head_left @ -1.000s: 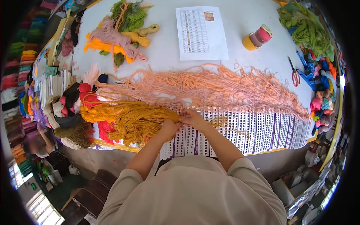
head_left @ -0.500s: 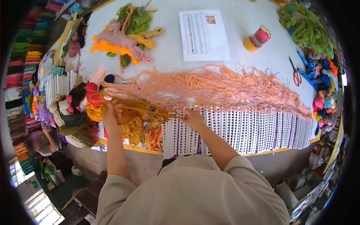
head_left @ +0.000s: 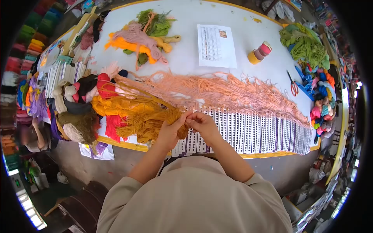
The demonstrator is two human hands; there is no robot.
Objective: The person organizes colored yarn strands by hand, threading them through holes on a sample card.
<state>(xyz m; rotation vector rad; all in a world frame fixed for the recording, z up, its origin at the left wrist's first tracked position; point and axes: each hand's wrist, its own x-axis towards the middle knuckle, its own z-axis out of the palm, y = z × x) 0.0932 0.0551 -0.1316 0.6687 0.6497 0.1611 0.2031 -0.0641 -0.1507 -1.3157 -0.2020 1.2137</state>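
My left hand [head_left: 171,130] is closed around a bundle of golden-brown yarn [head_left: 147,125], which trails left over the yarn pile. Right beside it, my right hand [head_left: 201,122] has its fingers pinched at the bundle's edge; what sits between those fingertips is too small to make out. Under and right of my hands runs a row of white cards with punched holes [head_left: 248,132]. Long peach and pink threads [head_left: 233,91] lie across the cards' upper ends.
A printed sheet [head_left: 216,46], stacked thread spools [head_left: 259,53] and mixed skeins [head_left: 142,39] lie farther back. Scissors [head_left: 293,85] and green yarn [head_left: 307,44] are at the right. Another person's arm [head_left: 39,134] shows at the far left.
My left hand has moved right, bringing golden-brown yarn up beside my right hand. The two hands now meet over the left end of the cards. The view has shifted slightly.
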